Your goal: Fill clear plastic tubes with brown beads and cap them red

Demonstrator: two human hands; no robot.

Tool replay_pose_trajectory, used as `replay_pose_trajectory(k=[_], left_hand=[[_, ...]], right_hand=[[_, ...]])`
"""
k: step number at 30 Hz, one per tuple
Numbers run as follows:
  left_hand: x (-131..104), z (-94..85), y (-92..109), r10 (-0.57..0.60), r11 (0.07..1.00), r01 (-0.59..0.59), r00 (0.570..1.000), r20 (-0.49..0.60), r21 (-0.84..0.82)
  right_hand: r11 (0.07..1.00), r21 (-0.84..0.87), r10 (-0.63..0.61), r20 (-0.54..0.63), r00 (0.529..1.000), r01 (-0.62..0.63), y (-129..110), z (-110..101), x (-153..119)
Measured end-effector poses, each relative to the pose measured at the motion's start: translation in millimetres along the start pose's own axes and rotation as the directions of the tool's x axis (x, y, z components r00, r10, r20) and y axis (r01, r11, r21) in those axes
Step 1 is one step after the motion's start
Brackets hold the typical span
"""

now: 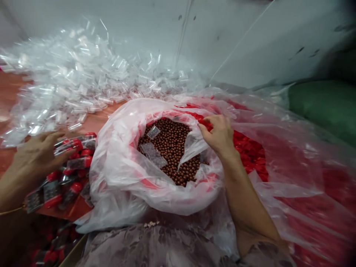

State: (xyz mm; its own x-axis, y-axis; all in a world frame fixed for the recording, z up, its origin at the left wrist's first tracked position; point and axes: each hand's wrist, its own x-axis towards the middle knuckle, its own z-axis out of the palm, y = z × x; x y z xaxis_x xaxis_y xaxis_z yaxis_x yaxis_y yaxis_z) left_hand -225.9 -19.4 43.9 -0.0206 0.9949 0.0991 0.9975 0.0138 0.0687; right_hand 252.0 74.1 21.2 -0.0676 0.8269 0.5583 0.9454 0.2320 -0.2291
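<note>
Your left hand [36, 159] was at the left, over a pile of red-capped containers [73, 163] on the orange table [100, 115]. Its thumb and fingers were spread apart beside the nearest containers; it had no clear grip on any of them.

Your right hand [218, 133] was at the far right edge of the white plastic bag [116, 159], with thumb and forefinger curled toward each other. Red showed between them, but you could not tell whether they had hold of one of the red pieces [251, 154], which lay loose just to the right under thin plastic.

The bag stood directly in front of you, its mouth wide open. Inside it were shiny brown balls [172, 148], with a few clear pieces [154, 155] lying on top. Behind and to the left spread a big heap of clear containers [69, 70], near the pale wall [155, 22].
</note>
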Motion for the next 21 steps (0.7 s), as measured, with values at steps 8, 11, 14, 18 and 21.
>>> replay_pose_trajectory(k=[8, 11, 14, 18, 21], left_hand=[[65.2, 11.2, 173.3, 0.457, 0.889, -0.456, 0.887, 0.069, -0.037], [94.4, 33.9, 209.2, 0.455, 0.889, -0.458, 0.873, 0.176, -0.022], [110.1, 46.6, 222.5, 0.492, 0.87, -0.487, 0.853, 0.175, -0.073], [115.1, 47.0, 229.9, 0.49, 0.871, -0.444, 0.816, 0.306, -0.21], [118.2, 50.4, 239.6, 0.438, 0.893, -0.285, 0.724, 0.533, -0.348]], right_hand=[[0.591, 0.721, 0.399, 0.13, 0.908, -0.363, -51.8, 0.8, -40.7], [0.467, 0.752, 0.495, 0.214, 0.842, -0.466, -44.2, 4.4, -55.7], [0.406, 0.752, 0.516, 0.279, 0.81, -0.519, -37.8, 2.3, -61.9], [0.395, 0.738, 0.534, 0.301, 0.79, -0.548, -39.2, 0.9, -61.7], [0.363, 0.76, 0.555, 0.287, 0.781, -0.538, -39.5, 2.2, -61.1]])
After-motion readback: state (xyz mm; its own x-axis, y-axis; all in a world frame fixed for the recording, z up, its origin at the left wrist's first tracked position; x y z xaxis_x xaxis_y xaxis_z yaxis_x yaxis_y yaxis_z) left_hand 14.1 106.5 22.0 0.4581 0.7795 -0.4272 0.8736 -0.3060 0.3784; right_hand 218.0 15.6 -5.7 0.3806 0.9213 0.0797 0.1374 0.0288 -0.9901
